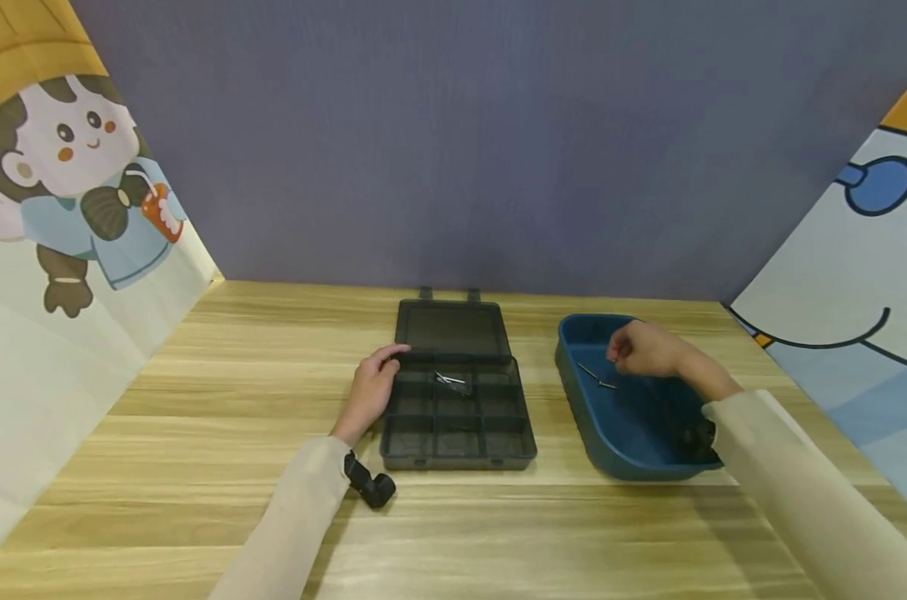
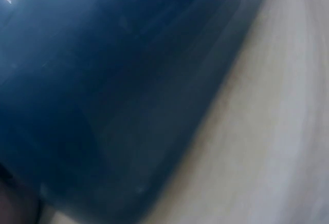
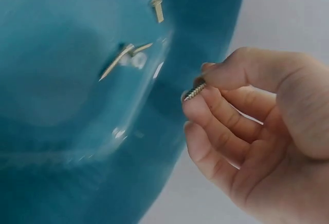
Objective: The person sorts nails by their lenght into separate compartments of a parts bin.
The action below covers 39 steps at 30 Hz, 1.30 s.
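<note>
Pale sleeves (image 1: pixel 806 492) lay nearest; we found the right hand (image 1: pixel 644 350) pinching a screw (image 3: pixel 195 90) above the blue bin (image 1: pixel 633 425), the left hand (image 1: pixel 371 387), fingers loosely extended, touching the compartment box (image 1: pixel 457 462) to its right

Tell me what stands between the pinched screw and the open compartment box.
Only the blue tray's left wall stands between the screw in the right hand and the compartment box. The lid is folded back; the left hand rests at the box's left edge, outside that path.
</note>
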Each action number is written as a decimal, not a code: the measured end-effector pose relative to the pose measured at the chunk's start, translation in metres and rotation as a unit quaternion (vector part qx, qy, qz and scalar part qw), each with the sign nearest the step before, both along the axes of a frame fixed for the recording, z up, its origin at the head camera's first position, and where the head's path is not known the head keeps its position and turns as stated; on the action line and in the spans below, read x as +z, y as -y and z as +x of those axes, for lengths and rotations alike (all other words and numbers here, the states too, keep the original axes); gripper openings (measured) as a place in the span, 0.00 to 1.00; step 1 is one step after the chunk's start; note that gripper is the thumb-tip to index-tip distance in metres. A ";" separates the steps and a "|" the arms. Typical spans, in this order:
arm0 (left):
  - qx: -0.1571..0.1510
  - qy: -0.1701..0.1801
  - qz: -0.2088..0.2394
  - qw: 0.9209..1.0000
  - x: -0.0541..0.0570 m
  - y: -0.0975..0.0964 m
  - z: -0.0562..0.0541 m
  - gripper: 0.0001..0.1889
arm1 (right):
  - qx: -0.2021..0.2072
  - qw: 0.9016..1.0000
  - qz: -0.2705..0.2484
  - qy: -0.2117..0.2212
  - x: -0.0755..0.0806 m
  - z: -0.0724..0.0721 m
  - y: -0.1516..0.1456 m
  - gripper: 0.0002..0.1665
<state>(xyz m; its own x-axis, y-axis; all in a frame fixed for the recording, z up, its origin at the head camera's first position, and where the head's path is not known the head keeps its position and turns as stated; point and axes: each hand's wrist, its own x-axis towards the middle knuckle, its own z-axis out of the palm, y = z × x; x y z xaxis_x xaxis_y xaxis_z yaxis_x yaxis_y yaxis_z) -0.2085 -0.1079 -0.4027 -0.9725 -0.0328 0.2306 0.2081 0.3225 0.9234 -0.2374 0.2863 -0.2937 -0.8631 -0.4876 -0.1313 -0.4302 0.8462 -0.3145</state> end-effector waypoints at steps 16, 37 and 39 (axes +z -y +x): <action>-0.001 -0.001 0.000 1.000 -0.001 0.003 -0.001 0.17 | 0.054 0.998 -0.023 0.019 0.012 0.020 0.044 0.08; 0.004 -0.008 -0.003 1.000 -0.001 0.000 0.000 0.17 | 0.148 0.988 -0.009 0.032 0.009 0.031 0.115 0.13; 0.004 -0.007 -0.003 1.000 -0.001 -0.001 0.000 0.17 | 0.149 0.988 -0.004 0.042 0.010 0.032 0.121 0.12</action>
<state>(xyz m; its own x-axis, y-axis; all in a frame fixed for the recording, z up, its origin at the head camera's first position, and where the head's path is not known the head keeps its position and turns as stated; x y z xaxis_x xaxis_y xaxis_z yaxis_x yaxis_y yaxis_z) -0.2087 -0.1072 -0.4042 -0.9687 -0.0401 0.2449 0.2186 0.3293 0.9186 -0.2057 0.1656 -0.2840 -0.6672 -0.7199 -0.1914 -0.6317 0.6830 -0.3668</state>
